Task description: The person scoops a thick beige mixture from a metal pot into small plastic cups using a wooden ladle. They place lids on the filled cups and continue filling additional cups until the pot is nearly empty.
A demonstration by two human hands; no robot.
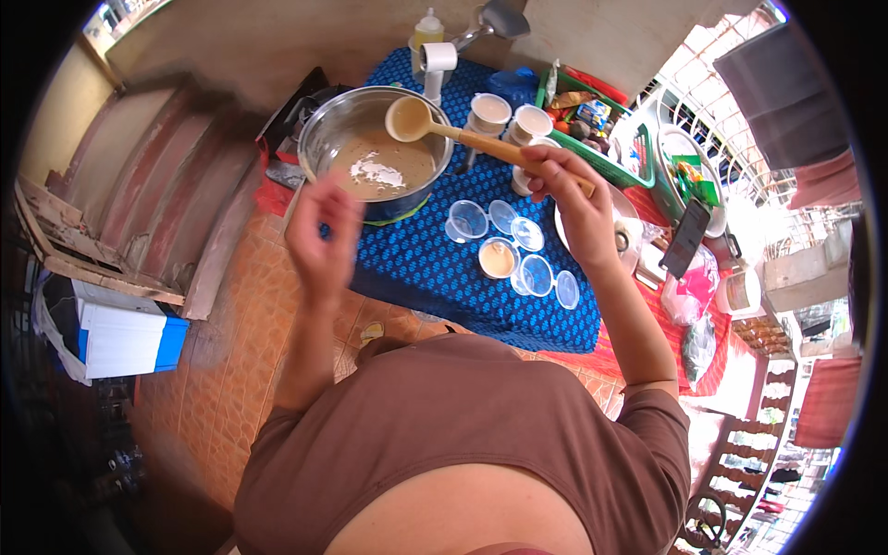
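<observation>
My right hand (565, 177) grips the handle of a wooden ladle (485, 144), whose bowl is tilted over the right side of a steel pot and coated with pale liquid. Inside the pot (305, 139) is a creamy, beige, speckled liquid (378, 166). My left hand (326, 232), blurred, is raised in front of the pot's near left rim; whether its fingers hold anything cannot be made out. Before me on the table, one clear plastic cup (499, 258) contains beige mixture. Two cups with hinged lids, a left cup (467, 220) and a right cup (537, 276), look unfilled.
Stacked, filled, lidded cups (490, 111) stand beyond the ladle handle on the blue patterned tablecloth (416, 267). A green basket (638, 166) of vegetables and packets is at the back right. A phone (685, 239) is at right. Stairs (159, 187) rise at left.
</observation>
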